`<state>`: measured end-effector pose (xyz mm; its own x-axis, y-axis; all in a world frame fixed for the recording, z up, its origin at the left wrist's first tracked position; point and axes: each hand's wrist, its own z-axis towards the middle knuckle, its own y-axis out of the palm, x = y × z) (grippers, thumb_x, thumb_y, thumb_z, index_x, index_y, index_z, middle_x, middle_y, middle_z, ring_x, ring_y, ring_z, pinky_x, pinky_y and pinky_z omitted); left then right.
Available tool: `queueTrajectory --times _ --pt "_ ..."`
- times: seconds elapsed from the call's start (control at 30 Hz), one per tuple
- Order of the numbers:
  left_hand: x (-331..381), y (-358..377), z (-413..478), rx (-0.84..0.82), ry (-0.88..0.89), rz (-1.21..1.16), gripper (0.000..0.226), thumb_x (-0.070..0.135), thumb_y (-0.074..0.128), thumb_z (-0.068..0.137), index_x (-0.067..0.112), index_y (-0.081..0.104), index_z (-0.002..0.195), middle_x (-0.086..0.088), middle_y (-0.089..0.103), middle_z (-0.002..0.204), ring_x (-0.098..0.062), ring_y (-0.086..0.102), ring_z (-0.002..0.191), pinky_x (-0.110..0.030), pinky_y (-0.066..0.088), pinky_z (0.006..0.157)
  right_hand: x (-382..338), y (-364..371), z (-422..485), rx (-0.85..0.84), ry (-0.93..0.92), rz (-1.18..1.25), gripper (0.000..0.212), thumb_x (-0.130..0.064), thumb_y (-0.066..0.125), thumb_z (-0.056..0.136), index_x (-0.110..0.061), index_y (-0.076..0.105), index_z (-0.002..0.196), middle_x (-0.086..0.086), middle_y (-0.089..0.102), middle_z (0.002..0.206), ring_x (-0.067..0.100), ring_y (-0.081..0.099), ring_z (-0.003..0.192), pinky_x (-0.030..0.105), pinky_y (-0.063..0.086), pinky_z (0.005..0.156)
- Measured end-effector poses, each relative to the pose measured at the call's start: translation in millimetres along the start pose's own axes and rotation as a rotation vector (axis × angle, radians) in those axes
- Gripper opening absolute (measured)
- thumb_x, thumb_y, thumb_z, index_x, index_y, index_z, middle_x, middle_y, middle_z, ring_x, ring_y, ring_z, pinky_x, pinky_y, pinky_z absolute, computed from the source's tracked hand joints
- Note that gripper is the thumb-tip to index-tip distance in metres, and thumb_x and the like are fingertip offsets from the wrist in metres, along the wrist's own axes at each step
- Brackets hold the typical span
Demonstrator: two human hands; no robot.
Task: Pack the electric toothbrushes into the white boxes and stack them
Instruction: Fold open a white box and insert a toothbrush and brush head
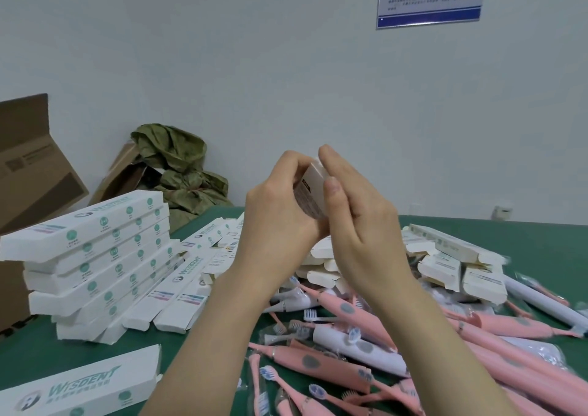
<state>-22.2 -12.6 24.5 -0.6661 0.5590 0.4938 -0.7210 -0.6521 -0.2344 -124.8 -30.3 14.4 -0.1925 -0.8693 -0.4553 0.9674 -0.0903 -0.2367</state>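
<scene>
Two hands on one item. Your left hand (280, 205): fingers curled round the white box (313, 192), gripping it on end in the air above the worktop (35, 352). Your right hand (359, 221): fingers straight, pressed flat against the box's upper end, thumb on its near edge. Contents: cannot tell whether a toothbrush is inside.

Risks, nearest first:
- End flap: likely being tucked. Press off-line and you crease the card or leave the flap proud, so the box will not lie flat.
- Grip: only one hand truly holds. Loosen it and the box drops into the loose toothbrushes (321, 364) directly below.
- Forearms: they hang just over the brushes. A low sweep could push several towards the worktop edge.
- Stack of packed boxes (95, 247), on your left: its layers sit askew, so one more set down carelessly may slide it.
- Open boxes (483, 282), on your right: easily crushed if you lean.
</scene>
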Motion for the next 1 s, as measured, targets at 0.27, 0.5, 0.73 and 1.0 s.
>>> queueTrajectory --times 0.27,0.5,0.73,1.0 --pt "-1 -17 6 0.054 -0.019 -0.061 0.049 0.033 0.086 0.059 0.033 0.053 0.095 0.018 0.065 0.087 0.006 0.06 0.082 -0.01 0.048 0.071 7 3 -1 -0.028 0.151 0.34 0.034 -0.033 0.033 0.1 -0.034 0.044 0.132 -0.015 0.047 0.139 -0.006 0.043 0.125 0.015 0.035 0.104" --pt "-23 -50 21 0.025 -0.258 -1.002 0.078 0.042 0.091 0.046 0.014 0.054 0.108 0.0 0.07 0.102 -0.016 0.064 0.1 -0.031 0.053 0.082 38 -14 -2 -0.203 1.049 0.499 0.037 -0.039 0.051 0.093 -0.008 0.065 0.106 0.02 0.067 0.101 0.028 0.066 0.082 0.034 0.055 0.069" --pt "-55 -52 19 0.113 -0.543 -0.34 0.087 0.015 0.083 0.067 0.011 0.038 0.141 -0.005 0.05 0.136 -0.013 0.05 0.118 -0.029 0.044 0.097 50 -23 1 0.097 0.999 0.621 0.013 -0.018 0.061 0.091 -0.006 0.058 0.095 0.007 0.068 0.084 0.016 0.065 0.068 0.02 0.053 0.049" --pt "-8 -25 6 -0.433 0.026 0.137 0.078 0.044 0.082 0.062 0.035 0.047 0.132 0.022 0.049 0.124 0.02 0.041 0.109 -0.011 0.039 0.094 18 -15 6 -0.054 0.662 0.269 0.026 -0.035 0.046 0.098 -0.013 0.061 0.097 0.016 0.067 0.096 0.022 0.067 0.083 0.046 0.056 0.081"
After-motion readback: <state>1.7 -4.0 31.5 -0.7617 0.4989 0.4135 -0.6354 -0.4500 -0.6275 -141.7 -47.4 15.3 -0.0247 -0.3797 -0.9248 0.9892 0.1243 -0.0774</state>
